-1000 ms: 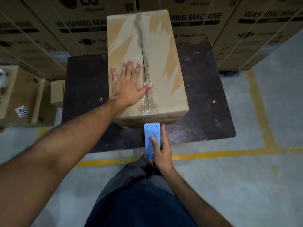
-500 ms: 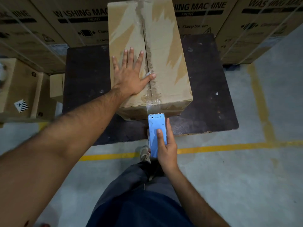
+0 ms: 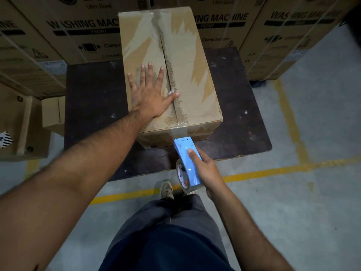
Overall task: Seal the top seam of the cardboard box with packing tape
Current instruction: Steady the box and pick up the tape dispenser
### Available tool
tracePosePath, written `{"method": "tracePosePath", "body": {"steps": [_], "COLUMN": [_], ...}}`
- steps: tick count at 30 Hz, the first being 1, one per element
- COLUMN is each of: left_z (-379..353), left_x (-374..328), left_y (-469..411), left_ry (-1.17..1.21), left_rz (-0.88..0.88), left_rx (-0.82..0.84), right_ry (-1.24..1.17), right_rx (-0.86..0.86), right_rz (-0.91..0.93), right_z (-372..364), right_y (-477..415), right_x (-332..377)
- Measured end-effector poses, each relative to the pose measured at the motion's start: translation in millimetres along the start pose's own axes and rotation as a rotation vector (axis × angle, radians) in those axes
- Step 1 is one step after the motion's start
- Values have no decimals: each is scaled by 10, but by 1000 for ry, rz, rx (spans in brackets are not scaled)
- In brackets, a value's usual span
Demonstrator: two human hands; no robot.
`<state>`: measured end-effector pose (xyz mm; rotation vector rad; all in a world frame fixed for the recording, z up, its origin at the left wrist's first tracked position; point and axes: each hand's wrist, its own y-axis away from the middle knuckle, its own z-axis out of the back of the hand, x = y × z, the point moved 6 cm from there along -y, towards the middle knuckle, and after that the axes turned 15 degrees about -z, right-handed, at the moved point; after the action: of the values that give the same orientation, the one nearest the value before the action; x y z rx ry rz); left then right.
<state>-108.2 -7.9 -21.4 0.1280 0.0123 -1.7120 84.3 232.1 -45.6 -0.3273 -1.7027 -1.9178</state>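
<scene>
Cardboard box (image 3: pixel 195 79) sits on a dark platform (image 3: pixel 93 94). Left hand (image 3: pixel 150 94) lies flat, fingers spread, steadying the lid, thumb pinning tape at the seam (image 3: pixel 166 61). Right hand (image 3: pixel 207 169) is wrapped around a blue tape dispenser (image 3: pixel 185 159), stretching tape (image 3: pixel 180 132) off the near edge.

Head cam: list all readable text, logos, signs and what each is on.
"WASHING MACHINE", partly hidden: left stacked carton.
"FRONT": black bar on that carton, and again on the carton behind the box.
"Clamp bottom": same carton behind.
"WASHING MACHINE", blurred: right carton.
"Life's Good" under a cut-off logo: top left carton.
Striped handling symbol, no words: low carton far left.
Round tape roll label: too small.
Box being sealed: none.
</scene>
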Motion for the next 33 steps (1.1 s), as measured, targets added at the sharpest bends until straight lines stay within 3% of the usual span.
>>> {"method": "tracePosePath", "body": {"steps": [3, 5, 9, 14, 25, 33], "left_z": [-1, 11, 8, 12, 101, 63], "left_x": [4, 8, 16, -2, -78, -434], "left_y": [3, -1, 5, 10, 81, 563], "left_ry": [10, 0, -10, 11, 106, 174], "left_rz": [1, -5, -4, -12, -72, -331], "left_rx": [0, 5, 4, 2, -41, -39], "right_ry": [-170, -184, -44, -62, -134, -154], "right_rx": [158, 173, -130, -175, -161, -193], "right_rz": [-184, -223, 153, 335, 359, 399], "right_z": [-11, -86, -147, -238, -186, -80], "right_y": [-46, -33, 69, 157, 93, 12], "right_x": [-25, -148, -258, -183, -193, -168]}}
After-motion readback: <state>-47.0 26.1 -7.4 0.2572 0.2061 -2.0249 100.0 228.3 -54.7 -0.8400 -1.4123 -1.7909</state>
